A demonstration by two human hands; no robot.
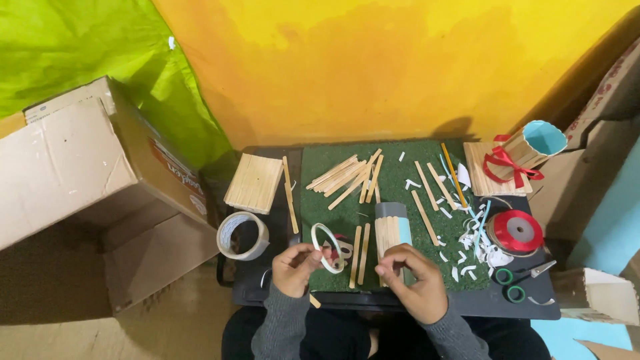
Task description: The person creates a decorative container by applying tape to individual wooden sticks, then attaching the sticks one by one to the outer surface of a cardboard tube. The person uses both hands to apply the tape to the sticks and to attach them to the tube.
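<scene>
On the green worktop [400, 175], the left hand [293, 267] pinches a white tape loop [327, 247], fingers clamped on its edge. The right hand [408, 280] clamps the stick-covered cylinder [392, 233], seemingly light and stiff.

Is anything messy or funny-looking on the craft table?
Yes. White paper scraps lie scattered on the green mat beside the red ribbon spool, and loose craft sticks are strewn at odd angles. Nothing looks broken.

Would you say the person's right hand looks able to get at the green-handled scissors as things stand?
Probably yes. The scissors lie in the open just to the side of the right hand, with only paper scraps between, though that hand rests on the stick-covered tube.
</scene>
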